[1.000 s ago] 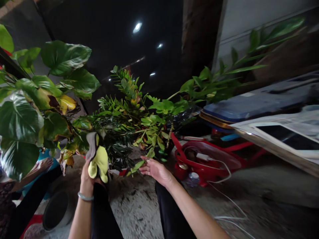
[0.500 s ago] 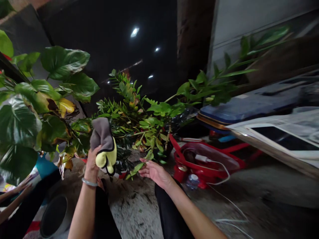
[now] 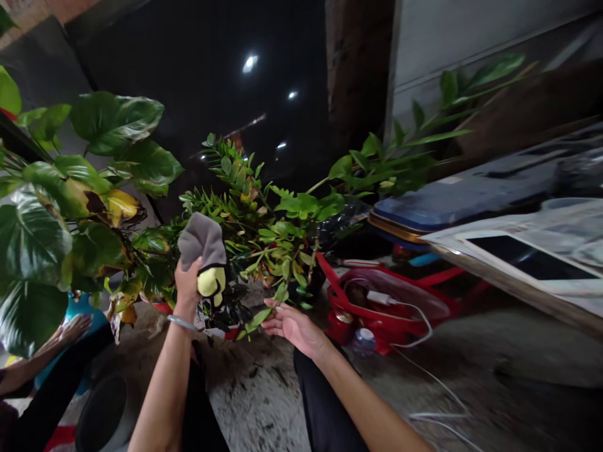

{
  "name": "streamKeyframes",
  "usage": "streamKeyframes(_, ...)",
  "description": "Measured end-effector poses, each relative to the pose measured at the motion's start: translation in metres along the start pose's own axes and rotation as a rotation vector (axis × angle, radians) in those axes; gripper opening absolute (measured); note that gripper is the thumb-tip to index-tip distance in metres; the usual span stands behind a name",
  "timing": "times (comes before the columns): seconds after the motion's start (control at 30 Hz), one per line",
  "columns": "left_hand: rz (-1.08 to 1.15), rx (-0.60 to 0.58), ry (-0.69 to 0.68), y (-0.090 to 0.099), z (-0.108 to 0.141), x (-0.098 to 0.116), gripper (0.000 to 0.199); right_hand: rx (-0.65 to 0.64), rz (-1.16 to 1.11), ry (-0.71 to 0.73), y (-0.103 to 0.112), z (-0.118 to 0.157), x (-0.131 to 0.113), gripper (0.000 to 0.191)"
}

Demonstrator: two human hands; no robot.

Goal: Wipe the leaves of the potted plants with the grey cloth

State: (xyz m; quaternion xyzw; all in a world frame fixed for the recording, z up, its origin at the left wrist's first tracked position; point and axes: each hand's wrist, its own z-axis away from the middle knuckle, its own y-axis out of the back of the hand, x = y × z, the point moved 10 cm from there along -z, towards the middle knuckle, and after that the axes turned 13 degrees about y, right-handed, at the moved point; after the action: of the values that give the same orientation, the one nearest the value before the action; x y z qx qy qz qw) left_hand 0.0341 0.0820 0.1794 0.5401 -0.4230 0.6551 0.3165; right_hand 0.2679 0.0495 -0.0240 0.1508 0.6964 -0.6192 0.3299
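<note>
A grey and yellow cloth (image 3: 202,242) with dark edging is gripped in my left hand (image 3: 187,285), which wears a pale bangle at the wrist. My right hand (image 3: 294,328) is palm up, its thumb and forefinger closed at the tip of a leafy green stem (image 3: 281,292); the other fingers are loosely extended. That stem hangs from a bushy potted plant (image 3: 287,232) in front of me. Large broad leaves (image 3: 35,232), some yellowed and brown, fill the left side.
Right of my right hand lies a red bag (image 3: 386,320) with a white cable (image 3: 426,320). Blue and white boards (image 3: 424,210) jut in at the right. A dark bucket (image 3: 106,408) stands lower left, near another person's hands (image 3: 70,333).
My left hand has shifted slightly right with the cloth, which has turned and bunched differently. My right hand stays on the stem. The other person's hands have risen a little.
</note>
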Motion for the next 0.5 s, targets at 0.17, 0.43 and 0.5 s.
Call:
streamKeyframes(0.17,-0.249,-0.230,0.227,-0.012,0.020,-0.078,0.039,-0.039,0.003,-0.003,0.001,-0.001,0.002,0.033)
streamKeyframes(0.43,-0.046,-0.076,-0.077,0.006,0.008,0.028,0.055,-0.032,0.011,-0.006,0.002,-0.002,0.000,0.035)
streamKeyframes(0.5,-0.056,0.022,-0.150,0.008,-0.003,0.038,0.051,-0.023,0.017,-0.008,0.001,-0.002,0.002,0.035)
